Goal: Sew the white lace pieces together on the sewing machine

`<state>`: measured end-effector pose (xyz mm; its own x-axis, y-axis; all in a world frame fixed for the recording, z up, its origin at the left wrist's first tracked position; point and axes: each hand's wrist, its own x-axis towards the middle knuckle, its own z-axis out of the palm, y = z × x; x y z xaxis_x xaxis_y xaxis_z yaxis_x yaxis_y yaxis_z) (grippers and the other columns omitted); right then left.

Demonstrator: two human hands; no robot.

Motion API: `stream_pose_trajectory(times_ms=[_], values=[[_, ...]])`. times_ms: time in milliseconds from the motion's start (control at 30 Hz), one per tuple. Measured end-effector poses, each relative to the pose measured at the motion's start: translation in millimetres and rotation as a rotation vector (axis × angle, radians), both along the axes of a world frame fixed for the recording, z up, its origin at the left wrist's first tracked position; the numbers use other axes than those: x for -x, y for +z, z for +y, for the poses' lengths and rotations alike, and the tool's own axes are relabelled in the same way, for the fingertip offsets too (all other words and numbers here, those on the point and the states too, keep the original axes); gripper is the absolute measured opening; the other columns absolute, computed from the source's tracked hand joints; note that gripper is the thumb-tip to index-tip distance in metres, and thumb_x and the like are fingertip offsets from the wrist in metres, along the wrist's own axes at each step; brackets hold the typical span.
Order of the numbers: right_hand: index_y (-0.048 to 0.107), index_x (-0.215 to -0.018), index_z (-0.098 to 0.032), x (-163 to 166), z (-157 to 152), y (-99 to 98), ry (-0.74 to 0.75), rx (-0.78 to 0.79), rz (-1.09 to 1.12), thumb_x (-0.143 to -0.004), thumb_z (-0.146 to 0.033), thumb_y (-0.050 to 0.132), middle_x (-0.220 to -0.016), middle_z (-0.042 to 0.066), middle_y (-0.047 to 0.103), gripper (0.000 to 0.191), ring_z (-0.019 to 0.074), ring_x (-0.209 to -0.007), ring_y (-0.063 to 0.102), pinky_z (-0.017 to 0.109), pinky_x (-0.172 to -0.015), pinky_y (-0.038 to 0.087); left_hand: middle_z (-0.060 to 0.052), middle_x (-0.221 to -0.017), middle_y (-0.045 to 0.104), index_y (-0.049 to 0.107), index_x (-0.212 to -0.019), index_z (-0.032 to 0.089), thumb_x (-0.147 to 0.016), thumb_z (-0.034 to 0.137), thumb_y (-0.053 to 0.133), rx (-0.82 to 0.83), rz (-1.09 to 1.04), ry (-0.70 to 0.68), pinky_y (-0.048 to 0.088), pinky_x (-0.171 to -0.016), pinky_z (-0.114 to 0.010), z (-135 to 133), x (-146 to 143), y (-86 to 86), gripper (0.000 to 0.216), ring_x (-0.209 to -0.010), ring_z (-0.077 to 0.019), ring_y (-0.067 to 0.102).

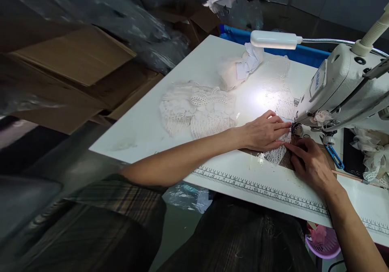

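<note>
A strip of white lace (278, 103) runs under the head of a white sewing machine (334, 81). My left hand (266, 132) lies on the lace just left of the presser foot (296, 130), its fingers stretched toward it. Close in front of the foot, my right hand (313, 162) has its thumb and fingers bent together at the lace's near edge. Its fingertips partly hide what they pinch. The needle itself is too small to make out.
More white lace pieces (209, 106) and a bundle of pale fabric (240, 67) lie on the white table (146, 130). Blue thread snips (334, 156) rest right of the machine foot. A lamp (275, 40) shines above. Cardboard boxes (75, 57) stand left; a purple basket (325, 243) sits below.
</note>
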<state>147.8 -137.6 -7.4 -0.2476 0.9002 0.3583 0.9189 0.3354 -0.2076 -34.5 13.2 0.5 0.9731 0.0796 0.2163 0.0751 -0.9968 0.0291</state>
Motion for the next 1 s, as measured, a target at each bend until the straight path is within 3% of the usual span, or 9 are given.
stream_pose_trajectory(times_ms=[333,667,767,900,1000], values=[[0.072,-0.112,-0.023,2,2,2.0,-0.009,-0.023,0.081,-0.091,-0.019,0.049,-0.096,0.009,0.059,0.031,0.0175,-0.082,0.061,0.033,-0.069,0.058,-0.014,-0.143,0.055,0.057,-0.129,0.017,-0.100,0.038,0.036,0.077,-0.041,0.014,0.029,-0.104,-0.045,-1,-1,-2.2,0.042,-0.119,-0.0266,0.056],[0.072,-0.109,-0.022,2,4,1.1,0.004,-0.063,0.129,-0.091,-0.017,0.050,-0.093,0.007,0.057,0.028,0.0158,-0.083,0.061,0.030,-0.072,0.057,-0.016,-0.140,0.056,0.059,-0.126,0.013,-0.099,0.037,0.041,-0.044,-0.080,0.068,0.028,-0.105,-0.047,-8,-3,-6.7,0.041,-0.117,-0.0283,0.056],[0.072,-0.108,-0.022,1,5,0.6,0.005,-0.076,0.107,-0.091,-0.017,0.049,-0.094,0.007,0.057,0.029,0.0163,-0.083,0.061,0.030,-0.070,0.056,-0.016,-0.130,0.062,0.063,-0.118,0.012,-0.098,0.030,0.043,-0.083,-0.157,0.065,0.033,-0.100,-0.045,-11,-4,-6.5,0.034,-0.108,-0.0260,0.059],[0.072,-0.110,-0.022,0,4,2.4,0.003,-0.047,0.066,-0.091,-0.018,0.048,-0.095,0.008,0.057,0.030,0.0175,-0.082,0.060,0.032,-0.070,0.056,-0.006,-0.104,0.073,0.069,-0.098,0.018,-0.100,0.022,0.037,-0.099,-0.198,-0.028,0.035,-0.098,-0.041,-11,-4,-6.1,0.033,-0.088,-0.0186,0.062],[0.071,-0.110,-0.021,1,4,4.6,-0.003,-0.015,0.063,-0.091,-0.017,0.048,-0.095,0.008,0.056,0.030,0.0169,-0.081,0.059,0.032,-0.069,0.056,-0.004,-0.104,0.074,0.071,-0.096,0.021,-0.099,0.027,0.040,-0.073,-0.175,-0.024,0.037,-0.095,-0.042,-11,-4,-4.9,0.031,-0.086,-0.0191,0.062]])
